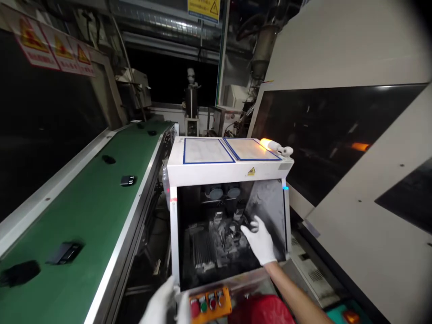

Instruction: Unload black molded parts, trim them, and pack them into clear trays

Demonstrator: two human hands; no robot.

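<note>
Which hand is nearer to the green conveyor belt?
The left hand, at the lower front edge of the cabinet, beside the green belt. The right hand is farther, reaching inside the cabinet.

Over on the left, a long green conveyor belt (84, 216) with flat black pieces (128, 181) lying on it! Up top, red-and-yellow warning signs (54, 49) hang overhead, and a glowing orange lamp (268, 144) burns bright!

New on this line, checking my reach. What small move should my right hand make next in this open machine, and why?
Probably draw it slightly back: the white-gloved right hand sits at a dark part inside the compartment, and grey dust coats the parts around it.
</note>
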